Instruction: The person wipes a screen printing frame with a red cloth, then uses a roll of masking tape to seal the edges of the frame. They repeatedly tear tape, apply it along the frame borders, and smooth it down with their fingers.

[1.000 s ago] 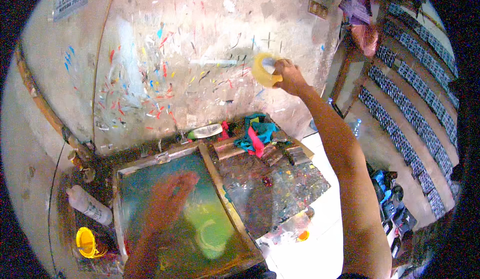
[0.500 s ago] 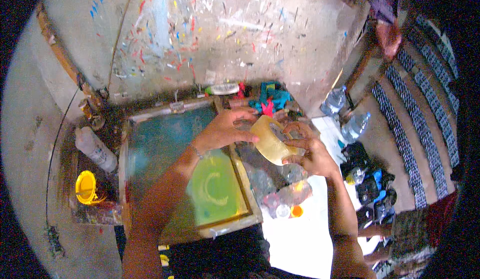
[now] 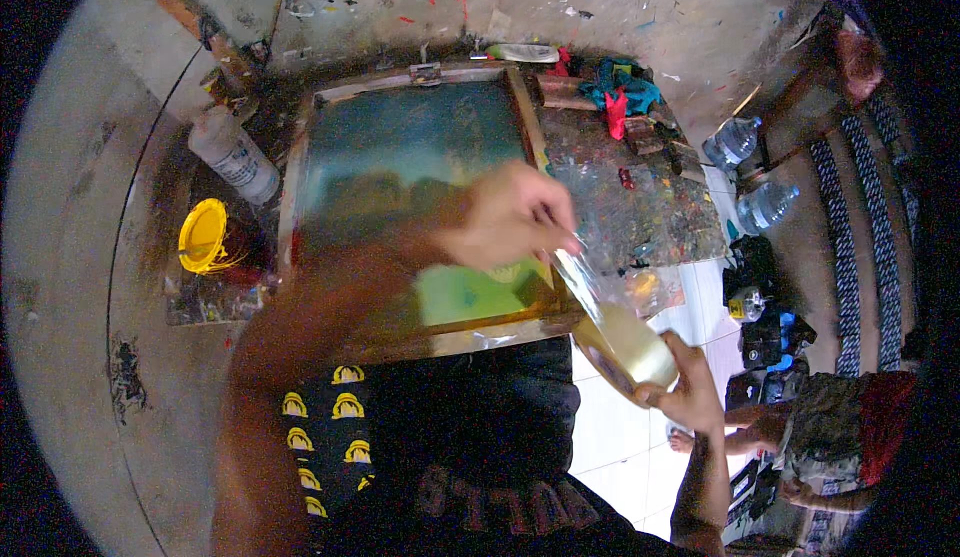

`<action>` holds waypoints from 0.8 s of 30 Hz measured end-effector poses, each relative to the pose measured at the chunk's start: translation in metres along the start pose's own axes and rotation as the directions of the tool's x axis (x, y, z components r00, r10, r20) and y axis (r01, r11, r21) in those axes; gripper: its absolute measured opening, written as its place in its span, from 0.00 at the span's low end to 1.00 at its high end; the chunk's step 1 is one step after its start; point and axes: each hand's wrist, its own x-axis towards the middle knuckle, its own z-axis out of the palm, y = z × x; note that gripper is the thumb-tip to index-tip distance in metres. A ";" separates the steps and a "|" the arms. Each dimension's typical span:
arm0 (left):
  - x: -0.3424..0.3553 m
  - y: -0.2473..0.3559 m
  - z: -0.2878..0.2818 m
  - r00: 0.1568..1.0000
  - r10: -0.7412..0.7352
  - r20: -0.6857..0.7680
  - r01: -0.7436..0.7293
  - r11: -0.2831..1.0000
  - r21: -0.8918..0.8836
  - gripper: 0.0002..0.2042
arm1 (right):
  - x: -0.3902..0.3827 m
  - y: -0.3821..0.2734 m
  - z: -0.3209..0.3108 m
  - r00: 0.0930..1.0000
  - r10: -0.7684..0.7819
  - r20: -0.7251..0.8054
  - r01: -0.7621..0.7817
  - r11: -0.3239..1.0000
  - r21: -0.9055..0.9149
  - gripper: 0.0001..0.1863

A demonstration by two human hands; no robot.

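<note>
My right hand [image 3: 690,387] grips a roll of clear, yellowish packing tape [image 3: 635,352] low and to the right, past the near right corner of a screen-printing frame. From the roll a shiny strip of tape [image 3: 583,279] runs up to my left hand [image 3: 505,215], whose fingers are pinched on its end; that hand is a little blurred. It hovers over the right side of the wood-edged screen frame [image 3: 475,337]. The frame's mesh is dark teal at the far end and bright green nearer me, partly covered by my left forearm.
Left of the frame stand a whitish bottle [image 3: 235,157] and a yellow-rimmed bucket [image 3: 202,237]. A teal cloth [image 3: 622,82] and a red cloth [image 3: 615,115] lie on the stained tabletop [image 3: 665,197]. Water bottles [image 3: 766,205] stand at the right. Another person [image 3: 835,427] is at the lower right.
The roll in my right hand has moved down and to the right. My left hand has drawn a strip of tape off it. The view has tilted lower.
</note>
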 end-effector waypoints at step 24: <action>-0.285 0.170 -0.072 0.489 0.606 -0.627 -0.146 0.766 0.626 0.10 | -0.010 -0.074 -0.041 0.708 -0.641 0.297 0.689 0.719 -0.090 0.14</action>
